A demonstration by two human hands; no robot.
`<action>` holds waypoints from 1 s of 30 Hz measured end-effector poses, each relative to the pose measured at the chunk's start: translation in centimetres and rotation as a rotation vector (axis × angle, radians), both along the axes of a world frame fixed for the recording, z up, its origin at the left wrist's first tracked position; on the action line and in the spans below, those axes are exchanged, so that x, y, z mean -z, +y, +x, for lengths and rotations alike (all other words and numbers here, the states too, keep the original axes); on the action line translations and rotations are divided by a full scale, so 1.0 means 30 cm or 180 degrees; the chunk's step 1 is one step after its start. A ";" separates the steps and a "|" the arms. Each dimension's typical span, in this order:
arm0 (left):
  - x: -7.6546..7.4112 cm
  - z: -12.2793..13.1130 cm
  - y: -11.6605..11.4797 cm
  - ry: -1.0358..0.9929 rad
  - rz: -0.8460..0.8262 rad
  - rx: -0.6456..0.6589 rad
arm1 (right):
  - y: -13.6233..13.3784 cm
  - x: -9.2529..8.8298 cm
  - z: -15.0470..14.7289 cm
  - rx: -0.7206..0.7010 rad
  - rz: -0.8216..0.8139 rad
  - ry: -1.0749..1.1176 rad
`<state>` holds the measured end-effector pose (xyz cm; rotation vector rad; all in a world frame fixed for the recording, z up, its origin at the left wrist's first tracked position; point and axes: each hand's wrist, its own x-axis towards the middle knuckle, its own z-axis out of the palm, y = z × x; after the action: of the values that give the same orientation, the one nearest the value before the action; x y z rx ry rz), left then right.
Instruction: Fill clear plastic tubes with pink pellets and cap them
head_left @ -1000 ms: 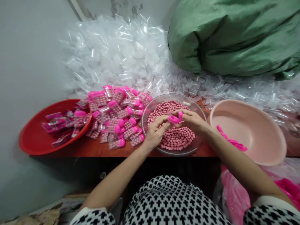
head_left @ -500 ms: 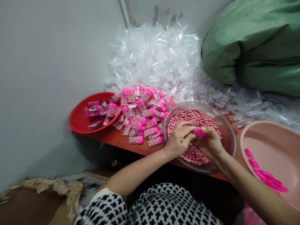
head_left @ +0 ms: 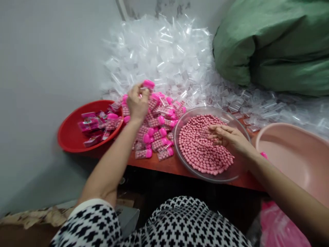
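Note:
My left hand point(head_left: 138, 103) is shut on a small clear bottle with a pink cap point(head_left: 148, 84), raised over the far left of a heap of similar bead-filled bottles point(head_left: 157, 134). Much of the held bottle is hidden behind my fingers. Over a clear round bowl point(head_left: 189, 168) is my right hand point(head_left: 227, 136), its fingers stretched to the left and slightly apart. I make out nothing held in it, though its palm side is hidden. Pink beads point(head_left: 203, 154) cover most of the bowl's bottom.
Left of the heap, a red basin point(head_left: 70, 137) holds pink packets and a few bottles. Clear plastic containers point(head_left: 159, 51) are piled along the wall, beside a green sack point(head_left: 277, 48). A pale pink basin point(head_left: 290, 147) stands right of the bowl, near the table's front edge.
My hands have separated. The left carried the pink-capped bottle up and left from the bowl to the heap; my right hand stayed over the beads and its fingers straightened. The view shifted slightly.

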<state>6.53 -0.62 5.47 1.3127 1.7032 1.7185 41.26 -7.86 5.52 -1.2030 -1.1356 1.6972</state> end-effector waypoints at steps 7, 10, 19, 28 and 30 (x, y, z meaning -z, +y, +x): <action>0.102 -0.145 0.186 0.0844 -0.0070 0.0343 | 0.052 0.018 0.118 -0.0185 0.1027 -0.1441; 0.088 -0.130 0.147 0.0778 -0.0082 0.0331 | 0.069 0.034 0.111 -0.0776 0.1526 -0.2620; 0.000 0.221 -0.100 0.1169 0.0067 0.1239 | 0.125 0.075 -0.019 -0.1375 0.2004 -0.4484; 0.082 0.518 -0.173 0.1462 -0.0905 0.2660 | 0.129 0.047 0.030 -0.0779 0.1557 -0.2138; 0.090 0.526 -0.174 0.0476 -0.1032 0.2994 | 0.116 0.018 0.051 -0.0796 0.1566 -0.1588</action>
<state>22.31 -5.86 2.77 1.7057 1.0514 0.7869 42.79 -4.38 5.00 -1.2238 -1.9421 1.1904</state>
